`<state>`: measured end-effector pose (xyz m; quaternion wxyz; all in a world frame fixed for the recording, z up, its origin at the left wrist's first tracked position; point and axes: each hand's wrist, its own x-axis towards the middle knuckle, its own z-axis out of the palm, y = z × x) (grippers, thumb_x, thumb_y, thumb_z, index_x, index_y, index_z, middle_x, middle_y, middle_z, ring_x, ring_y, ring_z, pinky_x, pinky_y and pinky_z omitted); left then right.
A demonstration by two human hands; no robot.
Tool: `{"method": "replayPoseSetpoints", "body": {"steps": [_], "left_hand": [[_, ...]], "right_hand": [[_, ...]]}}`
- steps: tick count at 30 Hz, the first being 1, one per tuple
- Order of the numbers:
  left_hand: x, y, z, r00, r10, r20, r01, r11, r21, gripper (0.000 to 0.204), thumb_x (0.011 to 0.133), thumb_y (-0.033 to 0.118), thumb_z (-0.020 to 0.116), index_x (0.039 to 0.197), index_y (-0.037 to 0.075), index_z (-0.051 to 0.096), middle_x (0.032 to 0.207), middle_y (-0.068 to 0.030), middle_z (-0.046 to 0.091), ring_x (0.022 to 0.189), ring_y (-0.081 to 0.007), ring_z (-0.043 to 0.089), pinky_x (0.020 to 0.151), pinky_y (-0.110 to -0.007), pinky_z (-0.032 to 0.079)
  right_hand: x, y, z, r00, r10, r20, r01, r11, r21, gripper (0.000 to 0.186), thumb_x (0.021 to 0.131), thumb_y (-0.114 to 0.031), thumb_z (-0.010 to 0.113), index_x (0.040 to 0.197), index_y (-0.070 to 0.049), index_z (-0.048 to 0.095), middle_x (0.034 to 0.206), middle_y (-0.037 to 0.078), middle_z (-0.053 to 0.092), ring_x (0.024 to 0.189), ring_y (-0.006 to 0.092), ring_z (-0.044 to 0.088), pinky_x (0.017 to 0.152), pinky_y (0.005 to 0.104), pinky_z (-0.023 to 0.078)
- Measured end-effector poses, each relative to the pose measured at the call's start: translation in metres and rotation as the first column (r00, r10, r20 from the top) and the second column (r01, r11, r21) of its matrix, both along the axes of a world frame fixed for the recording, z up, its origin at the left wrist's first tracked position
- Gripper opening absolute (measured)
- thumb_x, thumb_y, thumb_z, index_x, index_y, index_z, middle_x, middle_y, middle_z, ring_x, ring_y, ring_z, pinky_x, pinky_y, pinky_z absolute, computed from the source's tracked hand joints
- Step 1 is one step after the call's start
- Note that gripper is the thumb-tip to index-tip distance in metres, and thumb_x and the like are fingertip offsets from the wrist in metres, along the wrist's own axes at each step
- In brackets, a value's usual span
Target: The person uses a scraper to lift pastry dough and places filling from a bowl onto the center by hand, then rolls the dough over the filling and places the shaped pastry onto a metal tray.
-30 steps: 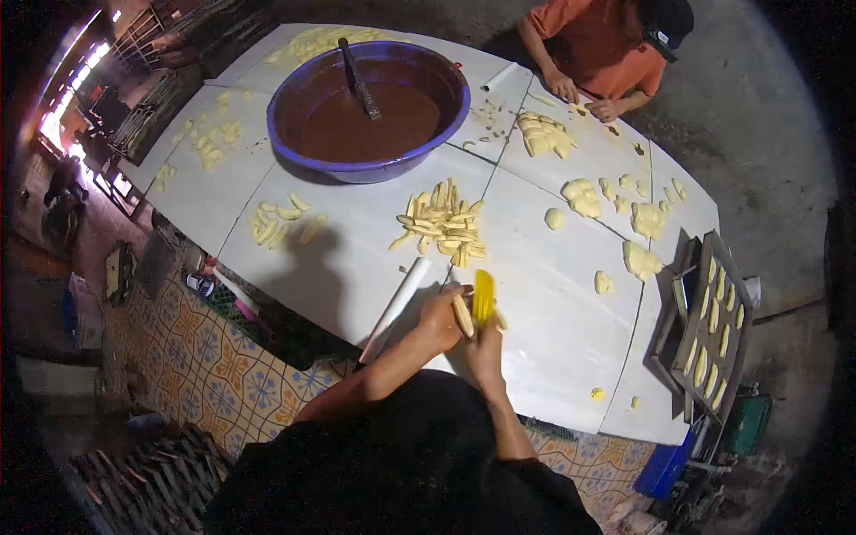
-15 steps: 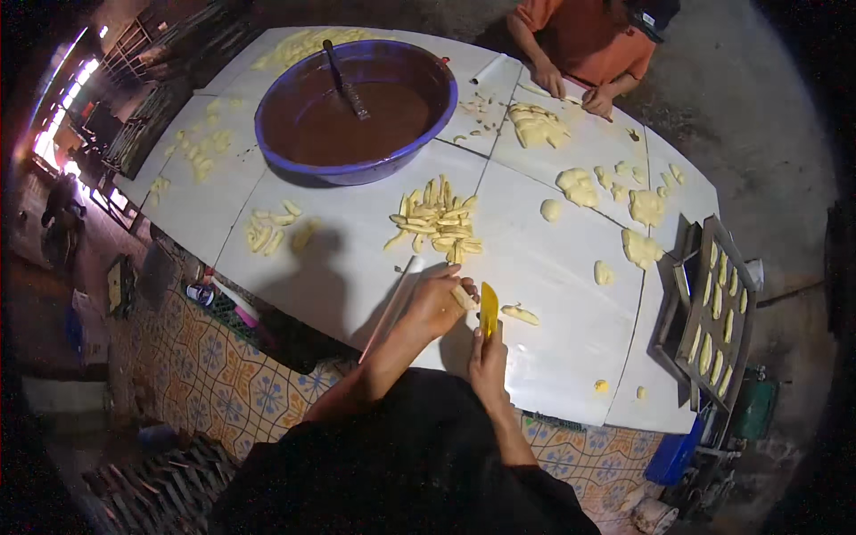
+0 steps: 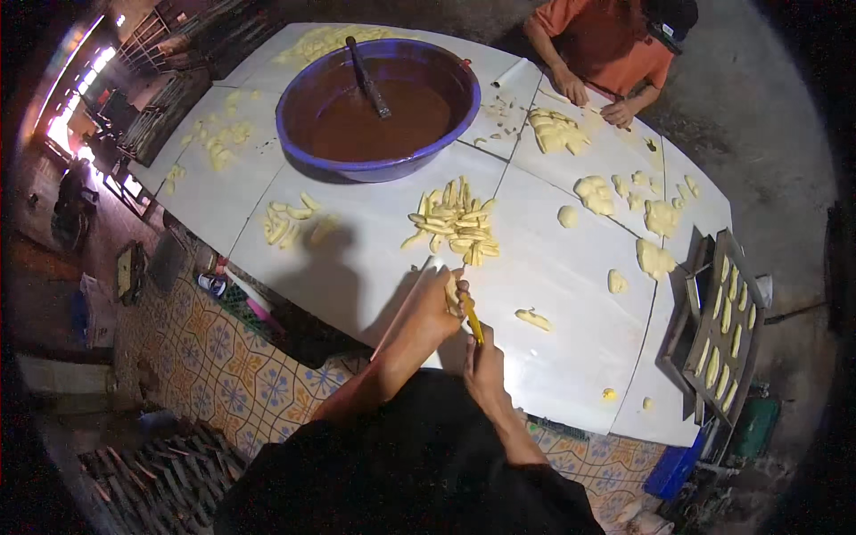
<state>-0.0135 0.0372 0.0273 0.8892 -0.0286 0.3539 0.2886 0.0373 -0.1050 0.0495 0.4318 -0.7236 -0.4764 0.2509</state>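
Note:
My left hand (image 3: 436, 308) is closed on a pale yellow dough piece (image 3: 452, 294), above the near edge of the white table (image 3: 571, 357). My right hand (image 3: 486, 364) grips a flat yellow spatula (image 3: 473, 319), its blade turned nearly edge-on and against or close to the dough piece; which, I cannot tell. Just beyond my left hand is a heap of finger-shaped dough pieces (image 3: 455, 221). One more long dough piece (image 3: 534, 319) rests alone to the right of my hands. A pale tube (image 3: 432, 267) lies partly hidden along my left forearm.
A purple-rimmed basin (image 3: 294, 147) of brown paste holds a dark-handled brush-like tool (image 3: 367, 78). Dough lumps (image 3: 595, 194) are scattered rightward. A metal tray (image 3: 698, 349) with long dough pieces sits at the right edge. Across the table, a person in orange (image 3: 606, 49) handles dough.
The yellow spatula has turned from broad-side to nearly edge-on and moved left against or close to the dough piece in my left hand. The whole view has shifted slightly.

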Motion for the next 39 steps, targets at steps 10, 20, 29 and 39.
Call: {"method": "replayPoseSetpoints", "body": {"steps": [10, 20, 29, 39], "left_hand": [[0.005, -0.008, -0.008, 0.994, 0.099, 0.04, -0.096, 0.993, -0.072, 0.01, 0.09, 0.014, 0.048, 0.095, 0.005, 0.047, 0.063, -0.0035, 0.043, 0.051, -0.0149, 0.04, 0.047, -0.028, 0.035], [0.002, -0.016, 0.005, 0.984, 0.177, 0.015, -0.177, 0.984, 0.012, 0.005, 0.089, 0.012, 0.043, 0.088, 0.008, 0.045, 0.062, -0.0033, 0.04, 0.048, -0.0149, 0.038, 0.044, -0.029, 0.033], [0.009, -0.031, 0.008, 0.975, 0.173, -0.139, -0.129, 0.951, 0.28, 0.004, 0.086, 0.01, 0.044, 0.086, 0.006, 0.046, 0.062, -0.0063, 0.046, 0.052, -0.0207, 0.046, 0.049, -0.034, 0.042], [0.003, -0.035, -0.003, 0.996, 0.013, 0.094, -0.036, 0.97, 0.242, 0.015, 0.089, 0.023, 0.048, 0.083, 0.009, 0.051, 0.061, -0.0064, 0.049, 0.062, -0.0246, 0.052, 0.069, -0.04, 0.046]], "right_hand": [[0.0, -0.002, -0.012, 0.996, 0.047, 0.072, -0.043, 0.997, -0.061, 0.045, 0.08, 0.004, 0.05, 0.122, -0.005, 0.039, 0.067, 0.022, 0.057, 0.056, 0.0372, 0.059, 0.05, 0.0405, 0.045], [0.001, 0.001, -0.019, 0.985, 0.08, 0.153, -0.07, 0.995, -0.072, 0.049, 0.074, 0.006, 0.053, 0.121, -0.003, 0.04, 0.063, 0.021, 0.055, 0.054, 0.0374, 0.058, 0.048, 0.0397, 0.045], [-0.001, 0.004, -0.019, 0.985, 0.053, 0.161, -0.049, 0.998, -0.027, 0.034, 0.076, 0.006, 0.051, 0.107, 0.001, 0.039, 0.061, 0.024, 0.053, 0.054, 0.0408, 0.056, 0.047, 0.0431, 0.042], [0.0, 0.007, -0.017, 1.0, 0.007, 0.007, -0.006, 0.995, -0.104, 0.033, 0.073, 0.0, 0.057, 0.104, 0.002, 0.043, 0.063, 0.023, 0.056, 0.057, 0.0426, 0.057, 0.048, 0.0437, 0.042]]}}
